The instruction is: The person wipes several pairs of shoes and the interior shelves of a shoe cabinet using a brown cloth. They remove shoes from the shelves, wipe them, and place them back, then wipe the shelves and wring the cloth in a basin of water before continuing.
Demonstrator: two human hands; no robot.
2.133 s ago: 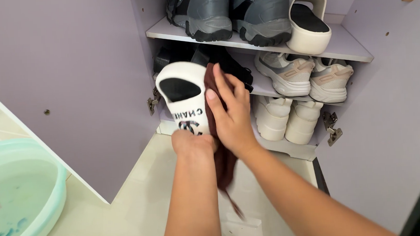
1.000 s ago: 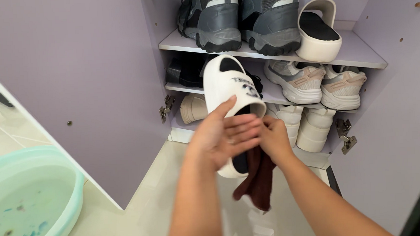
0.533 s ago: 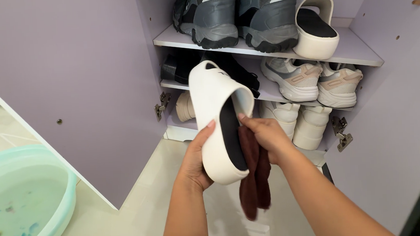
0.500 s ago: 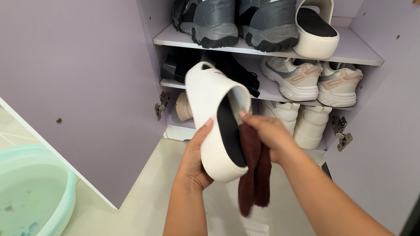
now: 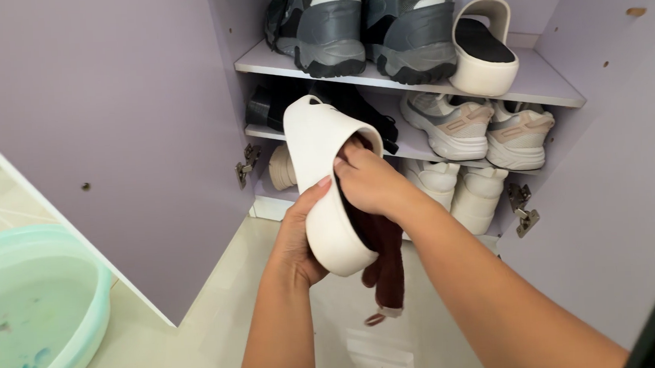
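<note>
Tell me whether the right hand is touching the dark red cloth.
Touching. The head view shows the right hand pressing the dark red cloth into the cream slipper, which the left hand holds.

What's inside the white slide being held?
The right hand presses a dark red cloth into the slide; the cloth's tail hangs below. The left hand grips its sole. The footbed is hidden.

Both my forearms reach forward and up, wrists close together. My left hand (image 5: 300,234) is cupped, palm turned right, thumb stretched upward and fingers curled in a grip. My right hand (image 5: 368,182) sits just above it, knuckles up, fingers bent down and tucked out of sight.
</note>
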